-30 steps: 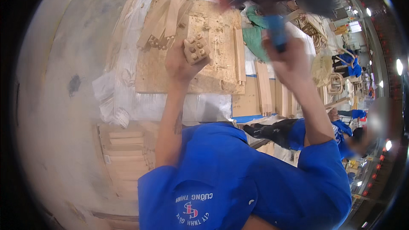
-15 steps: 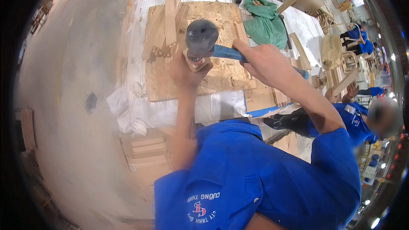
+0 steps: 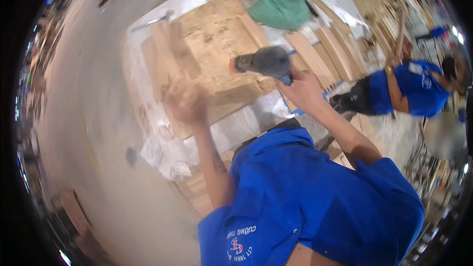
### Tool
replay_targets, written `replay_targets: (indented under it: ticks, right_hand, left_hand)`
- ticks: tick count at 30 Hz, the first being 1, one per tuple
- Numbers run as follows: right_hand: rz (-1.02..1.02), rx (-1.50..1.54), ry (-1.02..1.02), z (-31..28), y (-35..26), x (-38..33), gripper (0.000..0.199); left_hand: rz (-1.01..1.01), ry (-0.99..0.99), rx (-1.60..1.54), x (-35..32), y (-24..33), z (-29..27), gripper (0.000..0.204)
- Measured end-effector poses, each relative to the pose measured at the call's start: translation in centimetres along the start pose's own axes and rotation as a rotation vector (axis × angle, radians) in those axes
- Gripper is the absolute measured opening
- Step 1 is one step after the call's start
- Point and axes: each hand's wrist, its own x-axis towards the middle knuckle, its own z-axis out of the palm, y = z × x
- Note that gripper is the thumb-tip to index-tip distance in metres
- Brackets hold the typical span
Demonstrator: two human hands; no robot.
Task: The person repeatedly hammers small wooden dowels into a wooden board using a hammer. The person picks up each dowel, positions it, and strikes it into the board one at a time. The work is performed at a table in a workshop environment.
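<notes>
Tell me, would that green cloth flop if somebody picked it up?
Probably yes: the green cloth lies crumpled in soft folds, so it would likely droop. It looks light, and unlikely to roll or break.

We are seeing even, bright indoor light, with small overhead lamps glaring at the far right rim. Fisheye distortion is bending every straight edge toward the black circular border. Motion blur is smearing most of the frame: the left hand is dissolving into a pale streak over the flat chipboard work panel, and the grey-headed mallet with blue handle is reading soft. The blue cotton work shirt is staying sharpest. Shadows are faint and diffuse.
</notes>
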Motion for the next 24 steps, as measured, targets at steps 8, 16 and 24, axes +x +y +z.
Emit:
replay_targets:
  ticks: [8,16,24]
  right_hand:
    - [0.684,-0.035,0.032,5.5,15.4,-7.0,0.035]
    - [0.667,-0.056,0.231,11.0,24.4,-8.4,0.040]
    - [0.283,0.455,-0.018,9.9,15.3,-4.6,0.062]
  left_hand:
    - [-0.072,-0.038,-0.068,1.6,-3.4,-2.0,0.022]
    - [-0.475,0.160,-0.116,5.5,-1.4,-1.2,0.041]
    - [-1.226,0.280,-0.725,1.4,-2.8,-3.8,0.071]
